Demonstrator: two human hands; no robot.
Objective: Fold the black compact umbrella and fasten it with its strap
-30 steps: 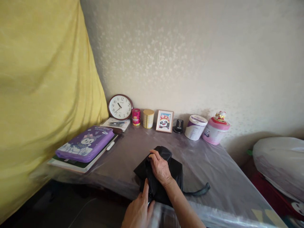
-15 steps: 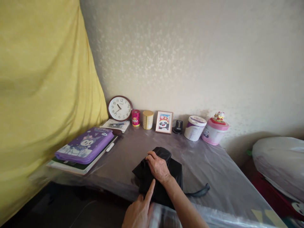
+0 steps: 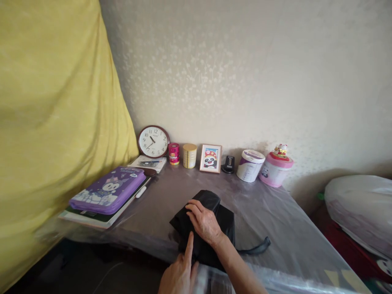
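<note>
A bunched, folded piece of black fabric (image 3: 211, 200) lies near the front edge of the table. From its right side a dark strap (image 3: 259, 247) trails onto the tabletop. My right hand (image 3: 204, 223) rests on top of the fabric, its fingers slightly bent and a little apart, tips touching the cloth. Lower down, my left hand (image 3: 179, 271) is at the near edge of the fabric. Its index finger is stretched out along the cloth, while its other fingers are curled and partly hidden. My right forearm crosses over the fabric's lower right part.
A clock (image 3: 153, 141), a pink can (image 3: 174, 154), a yellow-lidded can (image 3: 190, 156), a panda picture (image 3: 210, 158) and two tubs, one white (image 3: 250, 165), one pink (image 3: 275, 169), line the wall. A purple case (image 3: 108, 191) lies on books at the left. A yellow curtain (image 3: 55, 114) hangs beside it.
The fingers of my right hand have loosened and spread slightly on the fabric. My left index finger has shifted a little to the left. The fabric stays in place.
</note>
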